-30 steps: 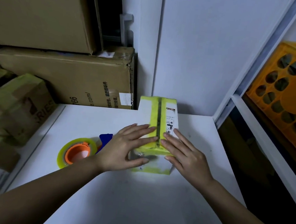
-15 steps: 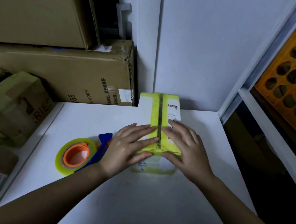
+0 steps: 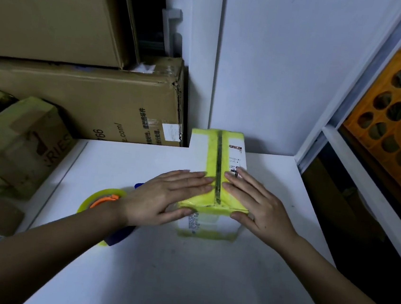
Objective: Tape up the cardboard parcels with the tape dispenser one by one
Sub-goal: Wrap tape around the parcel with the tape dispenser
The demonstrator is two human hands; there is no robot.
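A small white parcel (image 3: 219,151) with yellow tape along its top seam stands on the white table (image 3: 181,273). My left hand (image 3: 165,197) lies flat on its top left side, thumb against the near face. My right hand (image 3: 255,204) lies flat on the top right side, thumb on the near face too. Fingers of both hands are straight and meet at the dark seam. The tape dispenser (image 3: 100,200), blue with an orange hub and a yellow roll, lies on the table under my left wrist, partly hidden.
Large brown cardboard boxes (image 3: 88,105) are stacked at the back left. Taped parcels (image 3: 17,142) sit left of the table. A white wall panel (image 3: 264,72) stands behind. An orange plastic crate (image 3: 395,127) is on the shelf at the right.
Both hands stay pressed on the parcel's top; the fingers have flattened and slid slightly along the seam. My left wrist now covers more of the tape dispenser.
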